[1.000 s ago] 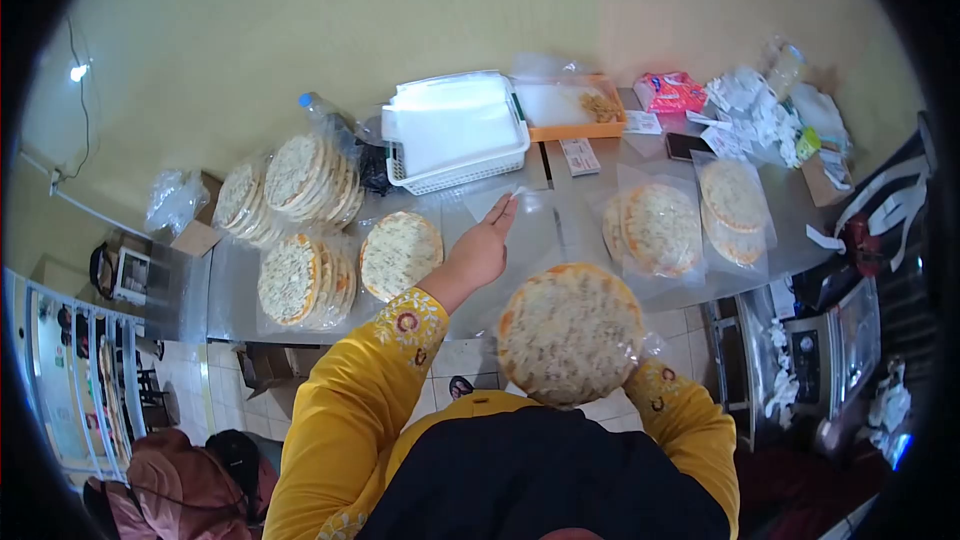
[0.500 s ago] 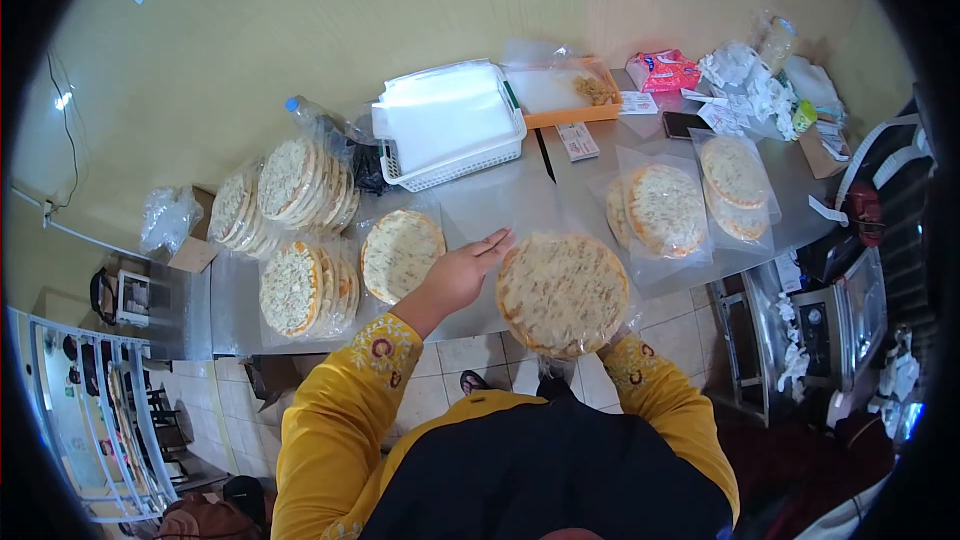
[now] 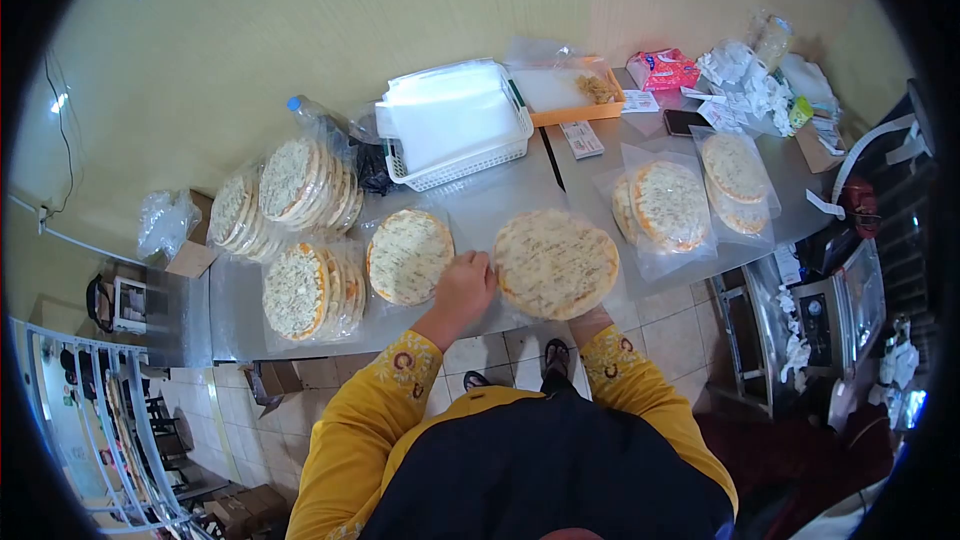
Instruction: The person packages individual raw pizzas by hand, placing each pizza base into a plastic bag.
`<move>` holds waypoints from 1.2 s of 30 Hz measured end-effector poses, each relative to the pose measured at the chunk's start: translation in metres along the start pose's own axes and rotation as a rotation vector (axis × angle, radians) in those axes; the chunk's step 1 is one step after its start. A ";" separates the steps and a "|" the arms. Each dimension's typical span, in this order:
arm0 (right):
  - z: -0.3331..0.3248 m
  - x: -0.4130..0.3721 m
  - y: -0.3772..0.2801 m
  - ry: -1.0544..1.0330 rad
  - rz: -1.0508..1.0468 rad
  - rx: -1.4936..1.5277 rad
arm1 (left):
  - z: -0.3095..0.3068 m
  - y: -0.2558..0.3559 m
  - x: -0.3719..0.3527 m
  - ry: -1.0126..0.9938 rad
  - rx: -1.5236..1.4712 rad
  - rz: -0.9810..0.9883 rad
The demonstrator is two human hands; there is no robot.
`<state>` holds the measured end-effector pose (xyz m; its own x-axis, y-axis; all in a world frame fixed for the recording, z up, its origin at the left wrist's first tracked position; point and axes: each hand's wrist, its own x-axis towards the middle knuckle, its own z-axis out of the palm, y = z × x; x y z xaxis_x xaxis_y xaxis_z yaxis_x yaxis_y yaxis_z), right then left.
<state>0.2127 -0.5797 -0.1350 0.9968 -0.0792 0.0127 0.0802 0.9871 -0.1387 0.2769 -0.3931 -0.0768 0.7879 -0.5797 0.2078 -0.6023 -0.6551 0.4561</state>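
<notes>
I see mustard-yellow long sleeves (image 3: 360,420) flanking a black top (image 3: 540,470), flower-embroidered cuffs (image 3: 415,355) just above it, and a bare left hand (image 3: 465,285).

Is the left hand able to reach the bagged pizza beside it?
Probably yes: the left hand sits right beside the bagged pizza, nothing between them, though it touches the middle pizza.

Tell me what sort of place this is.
Likely a small food-packing workshop: bagged pizza stacks, a basket of clear plastic bags, and a steel table as the work surface.
</notes>
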 end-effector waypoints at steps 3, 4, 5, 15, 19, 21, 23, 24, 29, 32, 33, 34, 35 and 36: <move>-0.001 0.013 0.015 -0.004 -0.036 0.034 | -0.005 0.009 -0.013 -0.036 -0.084 -0.009; -0.002 0.018 0.020 -0.004 -0.045 0.048 | -0.006 0.012 -0.017 -0.055 -0.107 -0.030; -0.003 0.024 0.026 -0.006 -0.062 0.062 | -0.002 0.012 -0.023 -0.056 -0.164 -0.002; 0.000 0.017 0.042 0.202 -0.051 0.036 | -0.014 -0.009 -0.054 -0.144 -0.415 -0.050; -0.027 -0.003 0.073 0.368 -0.098 -0.042 | -0.024 -0.016 -0.066 -0.150 -0.464 0.034; -0.026 -0.008 0.110 0.443 -0.161 -0.008 | -0.028 -0.013 -0.072 -0.173 -0.447 0.093; -0.012 -0.011 0.135 0.443 -0.108 0.020 | -0.029 -0.013 -0.081 -0.215 -0.420 0.169; -0.006 -0.013 0.138 0.397 -0.121 0.043 | -0.029 -0.017 -0.087 -0.237 -0.393 0.205; -0.001 -0.022 0.139 0.234 -0.191 0.118 | -0.033 -0.015 -0.104 -0.399 -0.354 0.355; 0.025 -0.038 0.121 0.105 -0.202 0.131 | -0.040 0.003 -0.097 -0.421 -0.400 0.415; 0.031 -0.044 0.111 0.142 -0.239 0.098 | -0.039 0.010 -0.094 -0.447 -0.389 0.437; 0.037 -0.047 0.097 0.179 -0.274 0.064 | -0.039 0.016 -0.089 -0.472 -0.379 0.458; 0.041 -0.050 0.081 0.216 -0.308 0.029 | -0.037 0.024 -0.085 -0.488 -0.418 0.454; 0.045 -0.052 0.062 0.237 -0.360 0.000 | -0.035 0.032 -0.078 -0.503 -0.455 0.449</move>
<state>0.1659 -0.5080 -0.0997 0.8780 -0.4483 -0.1674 0.4229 0.8906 -0.1673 0.2003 -0.3515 -0.0478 0.2661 -0.9597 0.0906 -0.6508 -0.1095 0.7513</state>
